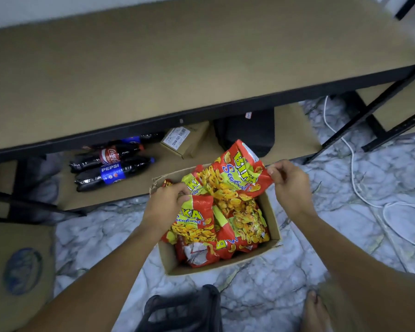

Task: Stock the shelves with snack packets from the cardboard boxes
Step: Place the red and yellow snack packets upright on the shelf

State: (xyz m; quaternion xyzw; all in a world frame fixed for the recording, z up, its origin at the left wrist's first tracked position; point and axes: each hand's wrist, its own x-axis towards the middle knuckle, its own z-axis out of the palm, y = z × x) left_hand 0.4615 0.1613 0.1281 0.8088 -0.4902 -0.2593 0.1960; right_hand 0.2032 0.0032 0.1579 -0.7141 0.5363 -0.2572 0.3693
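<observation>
An open cardboard box [272, 226] stands on the marble floor [261, 291], just in front of the low shelf [110, 200]. The box is full of red and yellow snack packets with the word "Seafood" on them.

The right hand [289, 185] is above the far right corner of the box. Its thumb and fingers pinch the edge of one packet [237, 173], which is lifted out and tilted, with its far end rising above the far rim of the box. The left hand [164, 207] is at the left side of the box. Its fingers curl round the top edge of a second packet [193, 224], which lies on the other packets [244, 226] inside. Both forearms come in from the near side.

On the low shelf, near its front edge and left of the box, lie three dark bottles: a Pepsi bottle [113, 174], a Coca-Cola bottle [108, 156] behind it, and a third bottle [137, 139] with a blue label, mostly hidden under the upper shelf. Beside them, further right, a small brown carton [185, 141] with a white label rests on the same shelf, and next to it a black thing [247, 133] that I cannot identify.

The upper shelf [177, 58] is a wide brown board with a black front edge. A white cable [352, 168] runs over the floor on the right. At the left edge, a large cardboard box [19, 264] with a blue round print shows. A black basket [185, 310] is at the near edge, and a bare foot [315, 310] on the right.
</observation>
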